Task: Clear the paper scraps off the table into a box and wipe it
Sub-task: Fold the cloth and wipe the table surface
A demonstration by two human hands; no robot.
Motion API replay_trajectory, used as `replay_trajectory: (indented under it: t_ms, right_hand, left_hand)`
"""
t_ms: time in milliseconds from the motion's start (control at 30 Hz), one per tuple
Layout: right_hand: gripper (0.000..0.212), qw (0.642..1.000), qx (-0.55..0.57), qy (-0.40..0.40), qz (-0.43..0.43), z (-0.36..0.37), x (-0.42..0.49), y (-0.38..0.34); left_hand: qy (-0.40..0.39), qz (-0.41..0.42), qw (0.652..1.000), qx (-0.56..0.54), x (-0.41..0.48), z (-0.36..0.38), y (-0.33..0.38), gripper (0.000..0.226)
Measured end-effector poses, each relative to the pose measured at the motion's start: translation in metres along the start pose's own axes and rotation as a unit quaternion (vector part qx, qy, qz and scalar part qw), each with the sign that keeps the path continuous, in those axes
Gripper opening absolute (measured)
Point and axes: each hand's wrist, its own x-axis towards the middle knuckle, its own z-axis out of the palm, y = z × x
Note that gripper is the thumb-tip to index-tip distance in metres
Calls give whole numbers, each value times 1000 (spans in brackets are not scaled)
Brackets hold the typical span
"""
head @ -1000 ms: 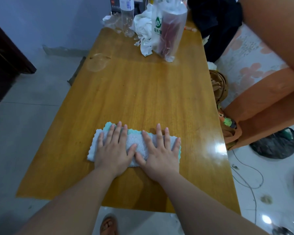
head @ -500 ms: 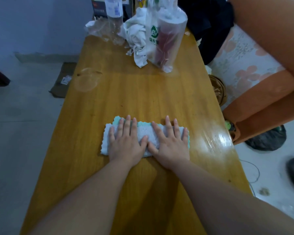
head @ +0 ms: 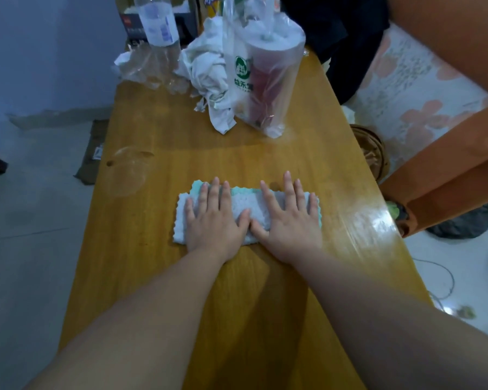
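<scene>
Both hands lie flat on a folded cloth [head: 245, 205] in the middle of the brown wooden table [head: 152, 277]; the left hand [head: 213, 220] presses on the left half and the right hand [head: 292, 220] presses on the right half; all the fingers are straight and spread a little, and they hold nothing; the two thumbs lie just beside each other on the cloth; the cloth is pale and fuzzy with a green wavy edge at the far side; it lies flat on the wood, and its ends stick out past each hand; near the cloth, on its far left, a pale round mark [head: 127, 173] shows on the wood; at the far end of the table stands a clear bottle [head: 158, 26] with a blue and white label; a dark box [head: 134, 26] sits just behind it; some crinkly clear wrap [head: 145, 66] lies at the foot of the bottle; next to that is a white crumpled heap [head: 209, 74], and I cannot tell if it is paper or rag; beside the heap, touching it, stands a see-through bag [head: 276, 88] with a green picture, and a cup with a white lid and red drink is inside; to the right of the table is an orange seat [head: 448, 66] with a flowery cushion [head: 420, 88]; a woven basket [head: 373, 150] sits between them; a flat brown card [head: 92, 153] lies on the floor to the left.
</scene>
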Motion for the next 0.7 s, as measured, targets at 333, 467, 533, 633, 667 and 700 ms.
replay_trajectory:
  t_ms: [333,467,533,633,667,700]
  right_hand:
    - [67,999,37,12,24,-5,95,-4]
    - [65,998,58,17,33,-6,132,-10]
    - [65,998,54,19,35,-8,141,-12]
    - [65,998,46,13,38,-9,143,-13]
    - [65,998,45,14,37,-9,143,-13]
    - [65,998,43,14,35,-9,144,-12]
  left_hand:
    - [17,-11,1000,24,103,-8,5,72]
    - [33,-35,999,21,138,-8,7,71]
    - [37,-47,998,19,144,-9,7,68]
    - [42,-49,998,16,145,-9,8,67]
    - [45,-49,998,15,144,-9,8,67]
    - [47,-49,998,14,144,-9,8,67]
